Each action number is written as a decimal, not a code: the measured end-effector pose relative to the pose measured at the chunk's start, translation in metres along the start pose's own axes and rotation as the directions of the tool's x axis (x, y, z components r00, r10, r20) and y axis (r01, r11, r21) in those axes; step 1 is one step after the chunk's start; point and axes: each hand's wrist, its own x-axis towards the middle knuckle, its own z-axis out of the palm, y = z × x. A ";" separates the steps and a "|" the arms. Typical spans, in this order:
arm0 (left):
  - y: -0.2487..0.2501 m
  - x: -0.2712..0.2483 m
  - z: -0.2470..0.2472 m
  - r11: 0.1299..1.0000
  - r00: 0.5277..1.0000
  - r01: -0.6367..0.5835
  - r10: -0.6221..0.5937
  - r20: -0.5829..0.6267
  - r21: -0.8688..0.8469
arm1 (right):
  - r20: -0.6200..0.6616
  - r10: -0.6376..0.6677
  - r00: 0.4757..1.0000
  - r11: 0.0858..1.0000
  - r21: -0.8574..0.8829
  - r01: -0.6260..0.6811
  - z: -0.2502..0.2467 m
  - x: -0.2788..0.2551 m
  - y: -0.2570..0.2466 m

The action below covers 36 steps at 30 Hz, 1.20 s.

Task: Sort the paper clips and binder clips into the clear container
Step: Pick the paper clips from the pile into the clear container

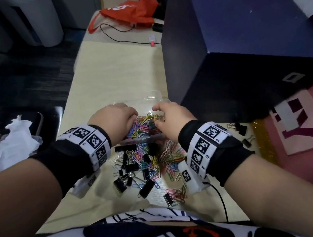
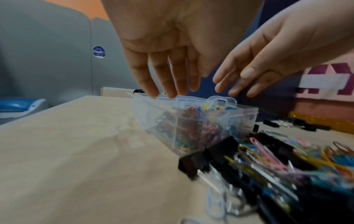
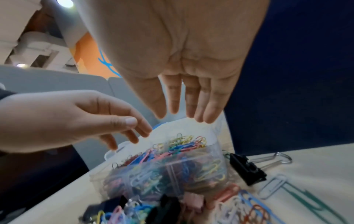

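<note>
A clear container [image 1: 149, 99] stands mid-table, heaped with coloured paper clips [image 1: 142, 126]. Both hands hover over it with straight, empty fingers. My left hand [image 1: 114, 116] is at its left side. In the left wrist view the left hand [image 2: 166, 78] has its fingertips down at the container [image 2: 191, 121] rim. My right hand [image 1: 171, 116] is at the right side. In the right wrist view the right hand [image 3: 187, 103] hangs just above the container [image 3: 162, 171]. A mixed pile of paper clips and black binder clips [image 1: 148, 160] lies on the table in front of the container.
A tall dark blue box [image 1: 222, 46] stands close on the container's right. Stray binder clips [image 1: 242, 128] lie near its base. White tissue [image 1: 11, 141] sits off the table's left edge. An orange bag [image 1: 128, 12] and black cable [image 1: 118, 39] lie at the far end.
</note>
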 end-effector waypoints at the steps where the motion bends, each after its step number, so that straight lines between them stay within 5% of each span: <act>1: -0.001 -0.001 0.003 1.000 0.999 -0.021 0.021 -0.024 0.006 | -0.002 -0.003 1.000 1.000 -0.029 0.003 0.001 0.000 0.000; 5: 0.007 -0.008 0.013 0.976 0.979 -0.204 0.204 0.000 0.077 | 0.064 -0.056 0.996 0.993 -0.101 0.062 0.010 0.000 0.004; 8: 0.009 -0.010 0.020 0.958 0.973 -0.205 0.176 0.153 0.203 | 0.233 -0.065 0.970 0.970 -0.212 0.116 0.018 -0.002 0.008; 12: 0.000 -0.011 0.019 0.933 0.979 -0.192 0.163 0.121 0.305 | 0.287 -0.028 0.957 0.951 -0.287 0.114 0.012 -0.002 0.018; 19: 0.009 -0.011 0.014 0.944 0.971 -0.222 0.237 -0.033 0.244 | -0.058 -0.056 0.997 0.997 -0.055 0.053 0.006 -0.023 0.039; 23: 0.022 -0.018 0.020 0.902 0.924 -0.376 0.383 0.005 0.211 | 0.107 0.169 0.980 0.964 -0.223 -0.142 0.011 -0.035 0.064; 26: 0.040 -0.026 0.027 0.854 0.872 -0.484 0.490 0.019 0.190 | 0.156 0.160 0.975 0.970 -0.206 -0.126 0.025 -0.050 0.074; 30: 0.056 -0.030 0.039 0.891 0.908 -0.382 0.314 0.276 0.246 | 0.222 0.124 0.967 0.972 -0.221 -0.074 0.038 -0.066 0.076; 33: 0.058 -0.029 0.045 0.891 0.911 -0.359 0.270 0.312 0.279 | 0.197 0.129 0.972 0.966 -0.246 -0.078 0.038 -0.066 0.075; 36: 0.061 -0.030 0.045 0.886 0.916 -0.343 0.242 0.321 0.311 | 0.103 -0.006 0.995 0.979 -0.203 0.027 0.040 -0.060 0.071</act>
